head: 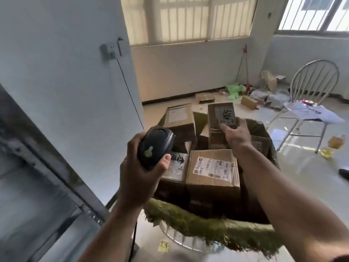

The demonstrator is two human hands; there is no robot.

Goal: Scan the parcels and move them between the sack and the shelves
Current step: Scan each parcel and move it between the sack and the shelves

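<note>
The left hand curls round the black scanner, above the left edge of the green sack. The right hand pinches a box, held upright near the far edge. More boxes fill the sack.

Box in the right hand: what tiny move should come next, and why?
Probably tilt the scanner in the left hand toward the label on the box. The right hand grips that box above the sack, label facing the camera, scanner off to its left.
</note>
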